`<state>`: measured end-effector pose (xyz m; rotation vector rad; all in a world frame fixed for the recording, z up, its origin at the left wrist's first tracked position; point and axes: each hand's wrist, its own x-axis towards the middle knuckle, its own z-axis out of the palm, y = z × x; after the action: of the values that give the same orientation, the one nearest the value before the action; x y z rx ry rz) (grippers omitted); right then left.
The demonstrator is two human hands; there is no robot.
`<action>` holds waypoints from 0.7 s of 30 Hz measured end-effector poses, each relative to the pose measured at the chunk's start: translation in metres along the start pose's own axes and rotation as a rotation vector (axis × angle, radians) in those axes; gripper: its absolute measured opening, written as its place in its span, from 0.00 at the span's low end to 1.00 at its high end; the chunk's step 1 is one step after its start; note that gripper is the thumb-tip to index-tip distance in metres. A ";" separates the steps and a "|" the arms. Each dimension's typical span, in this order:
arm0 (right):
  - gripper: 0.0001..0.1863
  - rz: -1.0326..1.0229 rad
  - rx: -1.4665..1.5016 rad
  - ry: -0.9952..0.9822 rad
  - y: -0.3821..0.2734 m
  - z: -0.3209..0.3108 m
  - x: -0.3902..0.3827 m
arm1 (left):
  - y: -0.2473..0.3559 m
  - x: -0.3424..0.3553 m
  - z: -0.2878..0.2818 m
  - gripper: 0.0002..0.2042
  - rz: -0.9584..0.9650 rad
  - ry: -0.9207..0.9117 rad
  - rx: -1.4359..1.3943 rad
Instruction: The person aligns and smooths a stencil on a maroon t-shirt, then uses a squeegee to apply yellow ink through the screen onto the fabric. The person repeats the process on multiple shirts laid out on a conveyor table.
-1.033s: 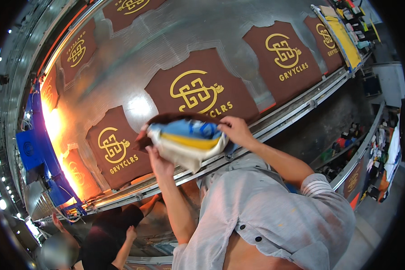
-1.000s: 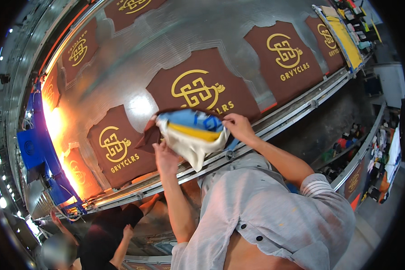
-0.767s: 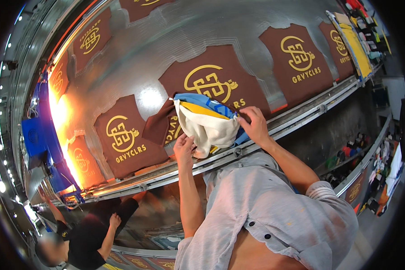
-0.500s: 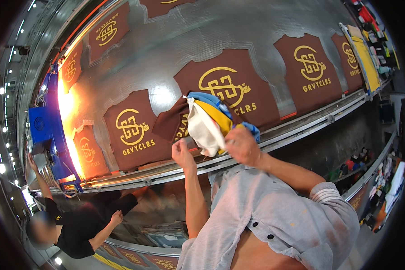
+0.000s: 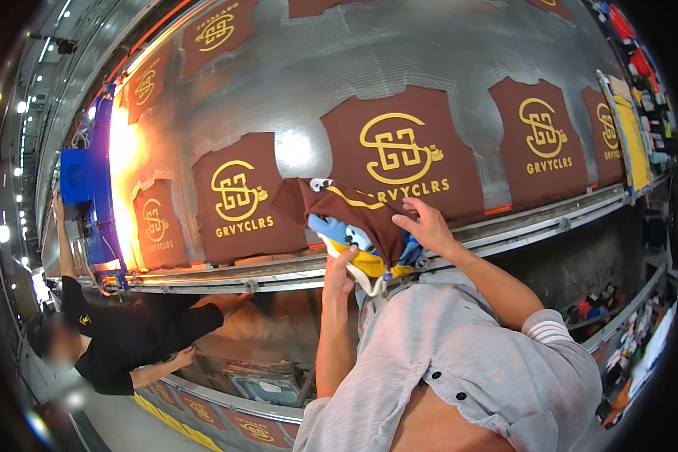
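Note:
My left hand (image 5: pixel 340 273) is closed on the lower left edge of a bundle of cloth pieces at the table's near edge. White, yellow (image 5: pixel 369 265) and blue fabric shows at the bottom of this bundle. A brown cloth piece (image 5: pixel 354 207) with a yellow stripe and a small black-and-white patch lies over its top. At the bundle's right, my right hand (image 5: pixel 429 224) has its fingers stretched out and apart, and nothing shows in it. Behind the bundle, a brown shirt panel (image 5: pixel 407 120) with a yellow printed emblem lies flat on the long grey table (image 5: pixel 309 68).
More brown printed panels (image 5: pixel 536 139) lie along the table. At its left end a blue frame machine (image 5: pixel 75 177) glows orange; a person in black (image 5: pixel 147 339) stands there. A metal rail (image 5: pixel 505 237) borders the near side. Yellow frames (image 5: pixel 629 143) stand at the right.
The brown piece now covers the bundle's top, where white and yellow cloth faced up before. My left hand has taken hold of the lower edge; my right hand has let go and spread its fingers.

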<state>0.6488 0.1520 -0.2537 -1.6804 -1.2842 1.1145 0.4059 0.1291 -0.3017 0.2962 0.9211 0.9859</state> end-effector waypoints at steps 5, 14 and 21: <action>0.25 -0.028 -0.074 -0.283 -0.010 0.026 0.019 | -0.004 -0.032 0.008 0.24 -0.154 -0.004 0.016; 0.08 -0.604 -0.381 -0.668 0.023 0.020 -0.038 | 0.044 -0.037 -0.040 0.16 0.177 0.520 0.265; 0.15 -0.029 0.115 -0.692 -0.002 0.010 -0.036 | 0.033 0.028 -0.045 0.21 0.208 0.048 -0.220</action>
<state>0.6345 0.1184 -0.2480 -1.2157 -1.6019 1.8050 0.3580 0.1621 -0.3246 0.1853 0.8273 1.2801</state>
